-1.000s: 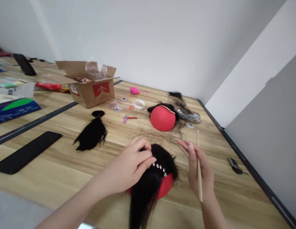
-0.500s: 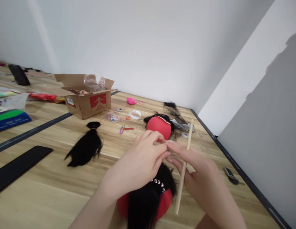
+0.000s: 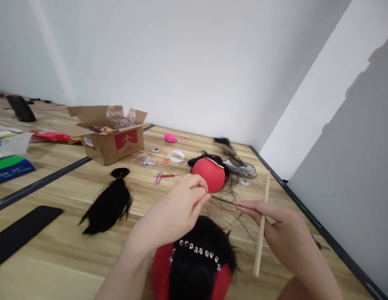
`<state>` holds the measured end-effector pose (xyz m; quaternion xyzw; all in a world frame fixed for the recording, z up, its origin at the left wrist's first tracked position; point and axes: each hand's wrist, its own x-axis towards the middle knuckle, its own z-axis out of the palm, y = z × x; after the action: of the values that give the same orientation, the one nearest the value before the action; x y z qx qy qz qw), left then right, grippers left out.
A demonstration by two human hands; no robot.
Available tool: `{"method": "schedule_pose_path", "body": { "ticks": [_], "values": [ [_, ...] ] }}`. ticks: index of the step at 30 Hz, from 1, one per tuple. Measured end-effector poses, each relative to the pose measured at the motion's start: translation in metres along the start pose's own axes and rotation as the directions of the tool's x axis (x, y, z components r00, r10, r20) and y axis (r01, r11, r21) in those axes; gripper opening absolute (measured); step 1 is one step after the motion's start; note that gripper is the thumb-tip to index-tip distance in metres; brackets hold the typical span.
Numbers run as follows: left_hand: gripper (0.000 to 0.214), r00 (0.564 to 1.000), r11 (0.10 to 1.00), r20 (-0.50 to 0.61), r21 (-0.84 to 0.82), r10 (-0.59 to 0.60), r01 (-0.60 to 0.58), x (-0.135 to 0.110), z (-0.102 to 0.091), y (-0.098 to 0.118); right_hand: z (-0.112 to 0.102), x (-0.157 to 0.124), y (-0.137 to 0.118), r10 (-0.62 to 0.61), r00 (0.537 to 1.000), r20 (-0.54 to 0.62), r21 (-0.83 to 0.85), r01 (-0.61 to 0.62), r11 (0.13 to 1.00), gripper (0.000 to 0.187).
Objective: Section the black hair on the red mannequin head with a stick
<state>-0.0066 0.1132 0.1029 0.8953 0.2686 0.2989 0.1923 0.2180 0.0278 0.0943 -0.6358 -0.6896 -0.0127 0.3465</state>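
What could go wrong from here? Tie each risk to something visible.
The thin dark strand stretched between the left hand and right hand might snap or slip free. The wooden stick, also held in the right hand, could brush the black hair nearby and disturb it.

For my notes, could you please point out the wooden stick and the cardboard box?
Wooden stick (image 3: 261,231), head view: middle of its shaft.
Cardboard box (image 3: 118,146), head view: its printed wall.

Left hand (image 3: 185,204) near right hand (image 3: 283,225), both pinching.
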Motion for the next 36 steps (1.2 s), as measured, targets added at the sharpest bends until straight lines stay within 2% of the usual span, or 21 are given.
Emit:
{"method": "schedule_pose_path", "body": {
  "ticks": [7, 9, 11, 14, 16, 18, 21, 24, 28, 31, 36],
  "values": [
    [0.032, 0.994, 0.996, -0.070, 0.035, -0.078, 0.081, 0.006, -0.006, -0.021, -0.009, -0.001, 0.045, 0.200, 0.972, -0.127, -0.284, -0.229, 0.931, 0.030],
    [0.032, 0.992, 0.994, -0.094, 0.053, -0.089, 0.095, 0.008, -0.005, -0.024, -0.010, -0.003, 0.052, 0.235, 0.963, -0.136, -0.314, -0.266, 0.911, 0.026],
    [0.033, 0.990, 0.994, -0.106, 0.052, -0.089, 0.095, 0.009, -0.002, -0.025, -0.008, -0.003, 0.049, 0.212, 0.963, -0.167, -0.289, -0.253, 0.923, 0.027],
    [0.033, 0.995, 0.999, -0.086, 0.030, -0.042, 0.045, 0.010, 0.005, -0.022, -0.001, 0.001, 0.023, 0.104, 0.974, -0.202, -0.155, -0.136, 0.979, 0.031],
    [0.031, 0.998, 1.000, -0.054, 0.018, 0.010, -0.009, 0.011, 0.010, -0.017, 0.006, 0.004, 0.001, 0.022, 0.990, -0.139, -0.031, -0.026, 0.999, 0.033],
    [0.029, 0.998, 0.999, -0.019, 0.013, 0.053, -0.052, 0.012, 0.013, -0.012, 0.012, 0.007, -0.017, -0.012, 0.996, -0.085, 0.073, 0.018, 0.997, 0.033],
    [0.027, 0.997, 0.996, 0.010, 0.037, 0.078, -0.079, 0.013, 0.018, -0.007, 0.017, 0.007, -0.028, 0.081, 0.997, 0.016, 0.290, -0.082, 0.953, 0.032],
    [0.024, 0.995, 0.992, 0.013, 0.086, 0.096, -0.097, 0.015, 0.023, -0.004, 0.018, 0.007, -0.026, 0.211, 0.962, 0.174, 0.499, -0.271, 0.823, 0.034],
    [0.024, 0.992, 0.984, 0.035, 0.126, 0.120, -0.124, 0.015, 0.027, 0.001, 0.022, 0.009, -0.025, 0.209, 0.931, 0.301, 0.660, -0.361, 0.659, 0.032],
    [0.023, 0.990, 0.982, 0.042, 0.128, 0.134, -0.138, 0.015, 0.028, 0.003, 0.027, 0.011, -0.028, 0.212, 0.927, 0.308, 0.706, -0.372, 0.603, 0.029],
    [0.022, 0.990, 0.986, 0.020, 0.090, 0.140, -0.141, 0.015, 0.026, 0.002, 0.029, 0.013, -0.030, 0.250, 0.933, 0.260, 0.715, -0.360, 0.599, 0.026]
  ]
}}
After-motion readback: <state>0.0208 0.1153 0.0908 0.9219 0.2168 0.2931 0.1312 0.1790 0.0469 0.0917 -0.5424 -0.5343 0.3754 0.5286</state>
